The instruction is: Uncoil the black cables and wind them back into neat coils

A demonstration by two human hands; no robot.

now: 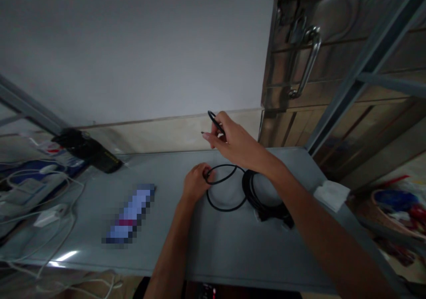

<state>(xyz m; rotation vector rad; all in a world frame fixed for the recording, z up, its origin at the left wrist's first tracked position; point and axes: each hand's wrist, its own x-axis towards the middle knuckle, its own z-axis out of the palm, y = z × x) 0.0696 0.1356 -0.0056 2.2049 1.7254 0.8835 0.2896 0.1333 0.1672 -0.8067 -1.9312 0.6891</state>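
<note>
A black cable [226, 210] lies in loose loops on the grey tabletop. My left hand [196, 183] rests low over the table, its fingers closed round a loop of that cable. Raised above the table, my right hand [226, 135] pinches a black piece of cable that bows up over the fingers. A short dark tip pokes out beyond its thumb. Beneath my right forearm sits a thicker coil of black cable [250, 188], partly hidden by the arm. Whether the raised piece joins the loops below cannot be seen.
A phone [131, 214], blurred out, lies left on the grey table [159, 254]. Farther left are a black pouch-like item [93, 150], tangled white cables [71, 201] and a white adapter [49, 215]. Crumpled white tissue [332, 194] lies right. A metal door handle [309, 64] and grey frame post [362, 64] stand behind.
</note>
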